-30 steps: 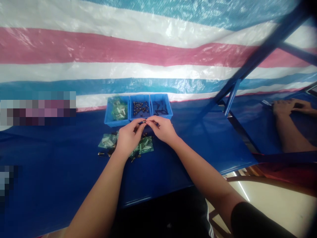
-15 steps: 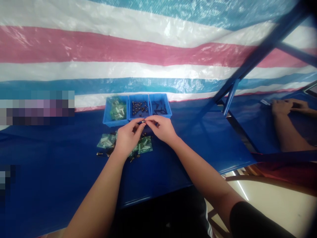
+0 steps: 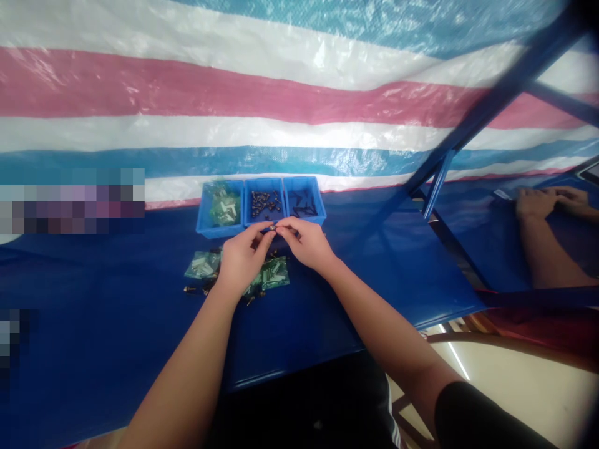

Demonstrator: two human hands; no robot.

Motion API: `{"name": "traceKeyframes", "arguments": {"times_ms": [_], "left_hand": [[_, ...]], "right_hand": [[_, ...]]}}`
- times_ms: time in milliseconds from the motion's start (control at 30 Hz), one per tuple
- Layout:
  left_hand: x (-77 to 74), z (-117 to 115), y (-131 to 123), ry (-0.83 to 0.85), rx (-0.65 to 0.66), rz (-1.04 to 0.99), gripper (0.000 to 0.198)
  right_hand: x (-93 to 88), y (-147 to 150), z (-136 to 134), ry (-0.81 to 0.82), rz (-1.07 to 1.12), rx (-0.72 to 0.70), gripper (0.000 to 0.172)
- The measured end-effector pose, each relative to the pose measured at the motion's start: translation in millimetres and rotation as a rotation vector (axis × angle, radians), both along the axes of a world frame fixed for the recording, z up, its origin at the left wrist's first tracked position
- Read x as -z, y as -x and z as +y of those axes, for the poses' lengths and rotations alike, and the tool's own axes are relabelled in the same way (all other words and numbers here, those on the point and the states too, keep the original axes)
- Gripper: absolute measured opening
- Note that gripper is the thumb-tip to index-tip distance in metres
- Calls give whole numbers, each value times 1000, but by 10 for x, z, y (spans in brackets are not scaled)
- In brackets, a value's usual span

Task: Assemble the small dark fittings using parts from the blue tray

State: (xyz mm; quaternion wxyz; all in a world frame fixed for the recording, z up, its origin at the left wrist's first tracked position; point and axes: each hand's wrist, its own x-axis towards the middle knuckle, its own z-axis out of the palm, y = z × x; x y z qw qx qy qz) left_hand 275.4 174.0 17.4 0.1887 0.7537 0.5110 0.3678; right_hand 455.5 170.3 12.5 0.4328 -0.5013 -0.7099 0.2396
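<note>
Between the fingertips of both hands is a small shiny metal part (image 3: 272, 228), too small to make out its kind. My left hand (image 3: 241, 259) pinches it from the left with thumb and forefinger. From the other side, my right hand (image 3: 306, 243) pinches at it with closed fingertips. Just beyond them stand three blue bins: the left bin (image 3: 204, 232) holds green bags with white pieces, the middle bin (image 3: 248, 219) brass-coloured screws, the right bin (image 3: 320, 206) dark screws. Below the hands lie a clear bag of white pieces (image 3: 202, 265), another bag (image 3: 276, 272) and loose screws (image 3: 189, 289).
A blue table (image 3: 304, 318) spreads under everything, its front edge close to my body. Striped plastic sheeting (image 3: 299, 100) hangs behind. To the right a blue metal frame (image 3: 486, 109) slants up, and beyond it another person's hands (image 3: 538, 202) work at the table.
Both hands stay at nearly the same spot, with the small metal part still between the fingertips. Only a slight view shift shows.
</note>
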Motion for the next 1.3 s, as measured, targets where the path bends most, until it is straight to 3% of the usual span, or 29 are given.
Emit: {"name": "traceKeyframes", "arguments": {"times_ms": [433,567,833,1067,1300], "left_hand": [[8,-7,-3,-8,13,-27,39],[7,-11,-7,-5,21,-32,37],[17,0,6,-50,39,-22,31],[68,31,20,-76,87,-15,31],[74,42,19,-136,89,-17,25]], "right_hand": [[32,4,12,47,41,-69,26],[57,17,26,47,99,10,21],[41,61,12,213,295,-60,27],[27,85,14,182,396,10,22],[38,79,14,168,492,-26,20]]}}
